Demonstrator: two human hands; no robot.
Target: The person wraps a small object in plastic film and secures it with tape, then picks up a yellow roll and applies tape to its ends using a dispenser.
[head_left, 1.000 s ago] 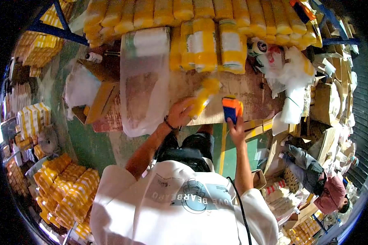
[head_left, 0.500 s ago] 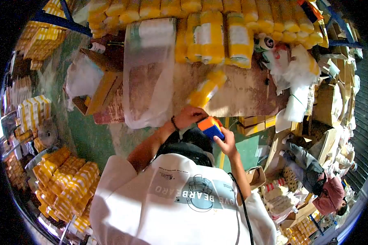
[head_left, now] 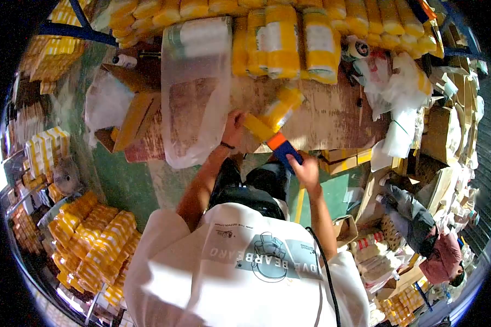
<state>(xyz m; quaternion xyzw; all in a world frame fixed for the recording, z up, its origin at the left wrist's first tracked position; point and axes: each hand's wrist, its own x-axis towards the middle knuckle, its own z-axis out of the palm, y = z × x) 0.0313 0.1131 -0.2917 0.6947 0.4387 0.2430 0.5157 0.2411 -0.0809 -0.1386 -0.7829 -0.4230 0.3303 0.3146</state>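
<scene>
My right hand (head_left: 306,169) is wrapped round a blue and orange tape dispenser (head_left: 283,152), held over the table's front edge. A yellow strip of tape (head_left: 258,128) stretches from the dispenser up to the left, where my left hand (head_left: 235,124) pinches its end. Just behind the strip, a yellow-wrapped package (head_left: 283,108) lies tilted on the wooden table (head_left: 327,120). To the left, beside my left hand, a clear plastic bag (head_left: 195,92) lies flat and hangs over the table's edge.
Yellow packages (head_left: 281,43) line the table's back. An open cardboard box (head_left: 138,121) stands left, plastic bags (head_left: 401,90) right. Stacked yellow bundles (head_left: 95,240) fill the lower left. Another person (head_left: 442,256) is at the lower right.
My left hand has moved up and left, away from the dispenser, and a length of yellow tape now spans between them. The dispenser has tilted and shifted slightly right.
</scene>
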